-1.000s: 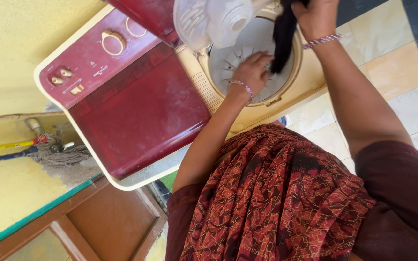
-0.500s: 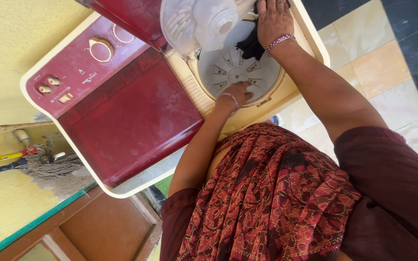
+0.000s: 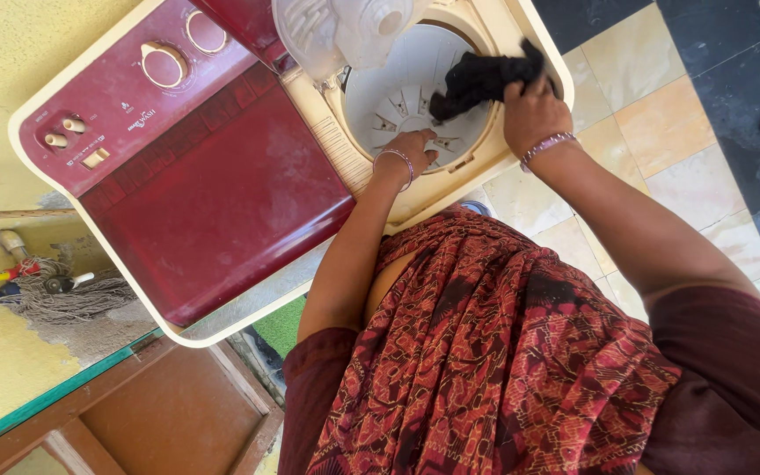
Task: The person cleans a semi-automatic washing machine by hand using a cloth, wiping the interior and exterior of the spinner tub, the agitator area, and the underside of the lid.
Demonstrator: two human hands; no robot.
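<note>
Patterned red cloth (image 3: 485, 352) of the person's garment fills the near foreground. Beyond it, both forearms reach over the cream front rim (image 3: 485, 171) of a twin-tub washing machine (image 3: 213, 176). Left hand (image 3: 411, 149) sits at the near inner edge of the round spin tub (image 3: 402, 88), fingers curled down onto the tub wall; whether it grips anything cannot be told. Right hand (image 3: 534, 110) is closed around a black garment (image 3: 481, 79), held just above the rim with its free end hanging into the tub opening. Ribbed white tub floor is bare below the garment. Translucent inner lid (image 3: 345, 31) stands raised at the far edge. Closed maroon lid (image 3: 213, 211) covers the adjoining compartment. Tiled floor (image 3: 661, 114) lies open to the right; a mop (image 3: 54, 295) rests at the wall to the left.
</note>
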